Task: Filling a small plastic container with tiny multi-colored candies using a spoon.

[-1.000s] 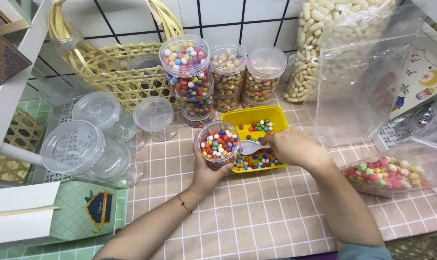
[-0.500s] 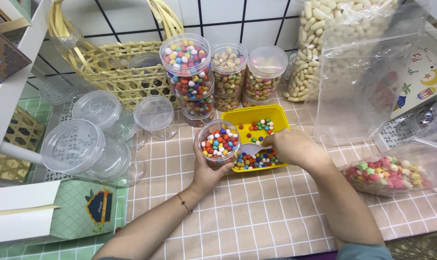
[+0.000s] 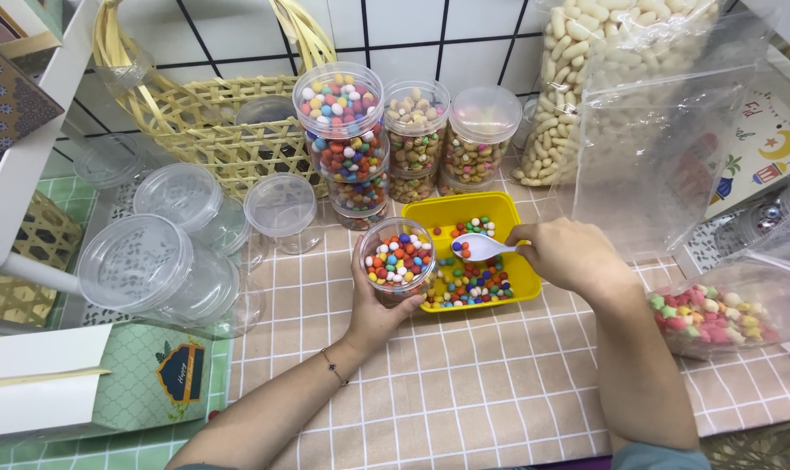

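Observation:
My left hand [image 3: 378,309] grips a small clear round jar [image 3: 397,258] filled nearly to the rim with multicoloured candy balls, held against the left side of a yellow rectangular tray [image 3: 491,211]. My right hand [image 3: 573,255] holds a white plastic spoon [image 3: 482,248] over the tray, a few candies in its bowl, pointing toward the jar. More coloured candy balls [image 3: 471,283] lie loose in the tray's near half.
Behind the tray stand stacked filled clear jars [image 3: 343,139] and two lidded jars of nuts [image 3: 415,139]. Several lidded empty jars [image 3: 156,270] sit at left before a wicker basket [image 3: 204,130]. Bags of peanuts [image 3: 604,78] and candy [image 3: 717,313] lie at right.
The spoon has lifted from the tray with a few candies and moved left toward the jar. My left hand and the jar have stayed in place.

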